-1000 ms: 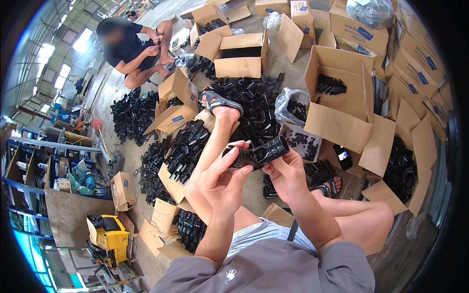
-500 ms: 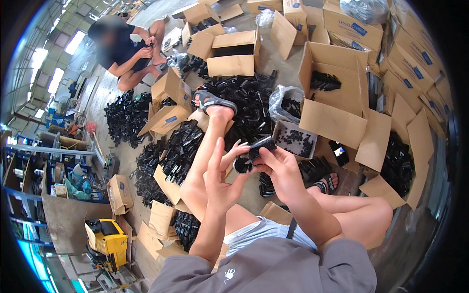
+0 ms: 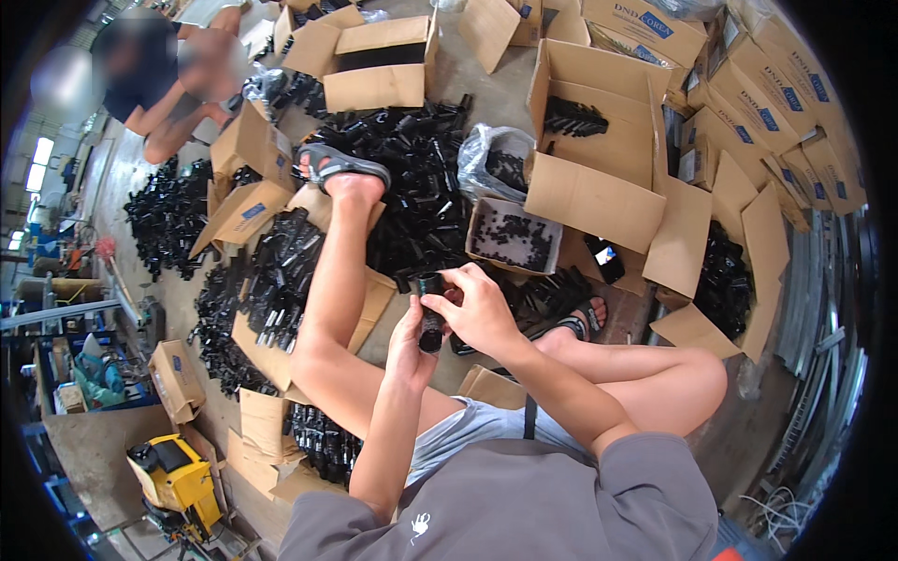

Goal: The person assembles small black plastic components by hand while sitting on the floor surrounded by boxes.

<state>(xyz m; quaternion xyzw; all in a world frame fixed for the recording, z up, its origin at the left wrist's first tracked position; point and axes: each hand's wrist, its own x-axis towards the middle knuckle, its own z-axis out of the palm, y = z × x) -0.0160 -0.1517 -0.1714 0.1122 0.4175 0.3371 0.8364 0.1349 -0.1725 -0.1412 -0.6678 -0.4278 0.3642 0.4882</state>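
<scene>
Above my lap, a glossy black tube-shaped part (image 3: 430,329) is held lengthwise, its round end toward me. My left hand (image 3: 408,353) closes on its left side, low down. From the right, my right hand (image 3: 482,313) grips the upper part, thumb pressed across it. Fingers cover some of the tube, so its exact kind is hard to make out. Just beyond my hands stands a shallow box (image 3: 478,245) of small black pieces. A big pile of black parts (image 3: 421,206) lies ahead of it.
A large open carton (image 3: 599,201) stands ahead right, beside a clear plastic bag (image 3: 477,164). Another carton (image 3: 767,290) of black parts is at right. A phone (image 3: 606,260) lies near my foot. A co-worker (image 3: 140,84) sits far left; a yellow machine (image 3: 182,481) stands near left.
My left hand, spread with fingers raised before, has closed on the tube. The tube has turned from slanting to lengthwise. My view has shifted, so the surroundings sit further left.
</scene>
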